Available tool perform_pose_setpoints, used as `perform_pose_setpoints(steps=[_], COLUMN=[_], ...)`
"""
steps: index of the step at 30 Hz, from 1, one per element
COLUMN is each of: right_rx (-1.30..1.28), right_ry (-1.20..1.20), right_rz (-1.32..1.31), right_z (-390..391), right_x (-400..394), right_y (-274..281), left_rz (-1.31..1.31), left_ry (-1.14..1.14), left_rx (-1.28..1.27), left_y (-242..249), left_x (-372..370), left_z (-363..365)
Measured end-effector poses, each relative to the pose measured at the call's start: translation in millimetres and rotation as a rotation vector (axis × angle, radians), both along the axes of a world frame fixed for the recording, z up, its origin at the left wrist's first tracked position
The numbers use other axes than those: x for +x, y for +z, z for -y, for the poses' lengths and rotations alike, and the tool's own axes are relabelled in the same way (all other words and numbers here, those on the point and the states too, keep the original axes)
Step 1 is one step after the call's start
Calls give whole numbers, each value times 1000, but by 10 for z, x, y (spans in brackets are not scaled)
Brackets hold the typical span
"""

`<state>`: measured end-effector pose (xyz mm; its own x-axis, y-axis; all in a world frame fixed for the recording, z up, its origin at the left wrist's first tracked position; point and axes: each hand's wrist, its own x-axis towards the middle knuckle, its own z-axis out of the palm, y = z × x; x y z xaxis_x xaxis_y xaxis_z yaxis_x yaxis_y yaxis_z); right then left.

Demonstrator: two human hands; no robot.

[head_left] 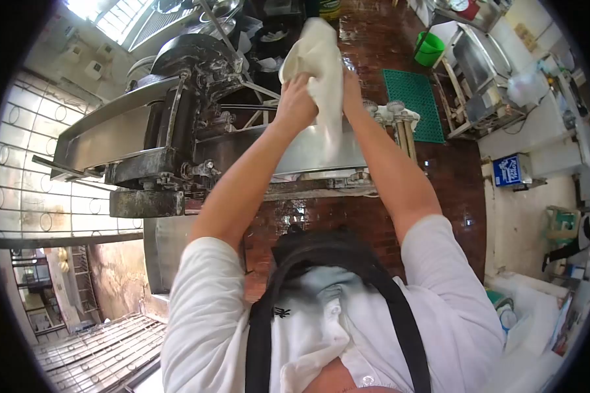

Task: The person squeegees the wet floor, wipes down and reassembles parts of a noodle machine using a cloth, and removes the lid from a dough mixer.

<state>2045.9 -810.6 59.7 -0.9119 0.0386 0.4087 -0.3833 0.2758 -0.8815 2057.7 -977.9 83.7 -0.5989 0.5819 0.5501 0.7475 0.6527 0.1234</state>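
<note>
White shirt and black apron straps (406, 327) lie nearest. Both hands, left hand (296, 98) and right hand (351, 92), have their fingers closed on a pale dough sheet (318, 59), which hangs between them above the steel roller machine (177, 131). It seems the stretching step; next, I judge, an even lowering toward the rollers.

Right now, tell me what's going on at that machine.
A person in a white shirt and dark apron holds a pale sheet of dough with both hands, left hand and right hand gripping it side by side. The dough hangs over a metal dough machine on a wet red tile floor.
</note>
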Motion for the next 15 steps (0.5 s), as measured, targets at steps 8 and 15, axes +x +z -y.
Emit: perform_pose_setpoints(steps=[8, 15], right_rx=[250, 201], right_ry=[-219, -176], right_rz=[-374, -56], right_z=[402, -493], right_x=[632, 473], right_y=[-125, 483], left_rz=[495, 679], left_ry=[246, 487], left_rx=[574, 638], left_y=[-601, -925], left_x=[467, 843], left_z=[-302, 1176])
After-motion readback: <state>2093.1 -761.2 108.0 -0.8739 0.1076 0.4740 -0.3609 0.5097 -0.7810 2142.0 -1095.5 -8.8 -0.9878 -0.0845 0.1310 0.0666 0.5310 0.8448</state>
